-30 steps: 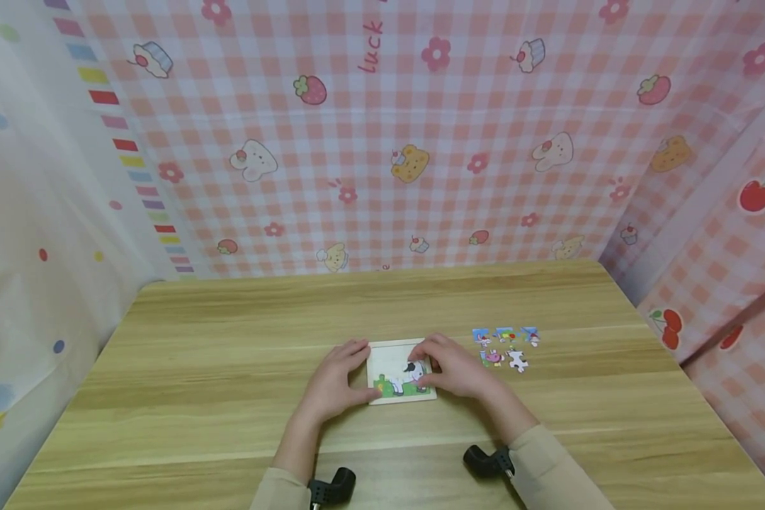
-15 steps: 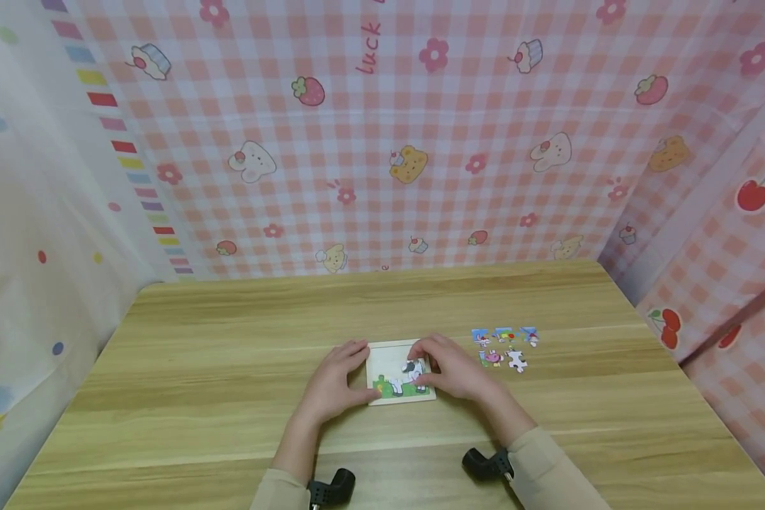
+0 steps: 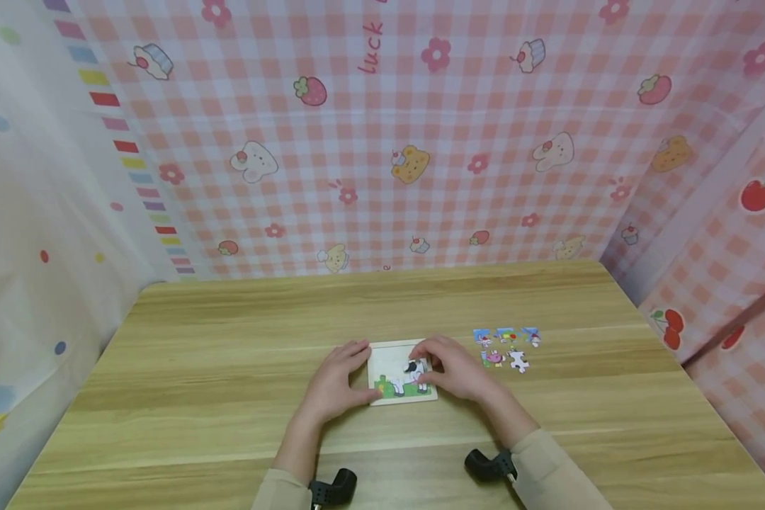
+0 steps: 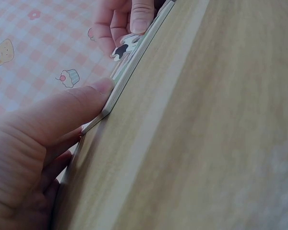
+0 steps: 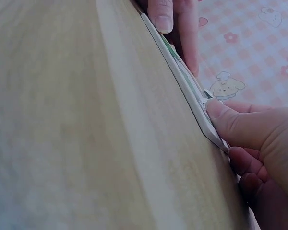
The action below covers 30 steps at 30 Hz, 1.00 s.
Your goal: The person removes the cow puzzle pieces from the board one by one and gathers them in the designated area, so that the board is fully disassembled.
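Observation:
A small wooden puzzle tray (image 3: 403, 401) lies flat on the table, partly filled with pieces of green grass and a white animal's legs; its upper part shows bare board. At its left side my left hand (image 3: 333, 384) holds it, thumb on the near-left corner and fingers at the far-left corner. My right hand (image 3: 457, 370) pinches a white puzzle piece with a black patch (image 4: 126, 48) between thumb and fingers, over the tray's right part. In the left wrist view this piece is tilted above the tray. The right fingers hide part of the tray's right rim.
Several loose puzzle pieces (image 3: 506, 334) lie in two rows right of the tray, beside the right hand; one of them is a mostly white piece (image 3: 518, 361). The wooden table (image 3: 229, 397) meets a pink checked curtain (image 3: 370, 212) at the back.
Both hands stay almost where they were. The piece with the black patch shifts and turns slightly in the right fingers over the tray.

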Each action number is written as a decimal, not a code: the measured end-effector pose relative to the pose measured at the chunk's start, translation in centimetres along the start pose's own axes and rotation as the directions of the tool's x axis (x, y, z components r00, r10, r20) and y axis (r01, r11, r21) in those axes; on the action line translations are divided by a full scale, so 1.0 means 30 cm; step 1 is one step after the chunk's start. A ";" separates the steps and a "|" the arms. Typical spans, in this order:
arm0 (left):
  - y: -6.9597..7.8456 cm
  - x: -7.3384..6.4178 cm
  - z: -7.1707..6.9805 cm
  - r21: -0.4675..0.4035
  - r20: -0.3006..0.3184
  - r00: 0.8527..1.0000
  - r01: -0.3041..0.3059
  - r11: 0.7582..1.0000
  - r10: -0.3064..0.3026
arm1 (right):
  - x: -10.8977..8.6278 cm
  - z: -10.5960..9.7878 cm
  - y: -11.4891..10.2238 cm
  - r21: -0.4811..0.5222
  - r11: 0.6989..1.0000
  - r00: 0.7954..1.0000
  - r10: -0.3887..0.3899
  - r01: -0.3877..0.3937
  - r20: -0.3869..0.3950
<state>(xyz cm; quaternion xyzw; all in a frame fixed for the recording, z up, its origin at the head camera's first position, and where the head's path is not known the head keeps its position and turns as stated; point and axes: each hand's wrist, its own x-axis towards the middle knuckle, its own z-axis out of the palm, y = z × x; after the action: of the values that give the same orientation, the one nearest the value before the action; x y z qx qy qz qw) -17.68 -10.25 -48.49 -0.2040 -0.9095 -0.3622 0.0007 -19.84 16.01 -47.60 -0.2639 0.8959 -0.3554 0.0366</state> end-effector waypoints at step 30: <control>-0.004 0.002 0.000 0.016 -0.003 1.000 -0.023 1.000 0.023 | 0.001 -0.003 0.008 0.043 0.997 0.998 -0.059 0.060 -0.033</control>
<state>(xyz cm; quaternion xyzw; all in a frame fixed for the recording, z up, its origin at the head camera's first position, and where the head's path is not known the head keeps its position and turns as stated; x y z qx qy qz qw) -17.78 -10.30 -48.57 -0.2140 -0.9099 -0.3553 0.0078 -20.00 16.19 -47.70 -0.2840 0.8800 -0.3803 0.0178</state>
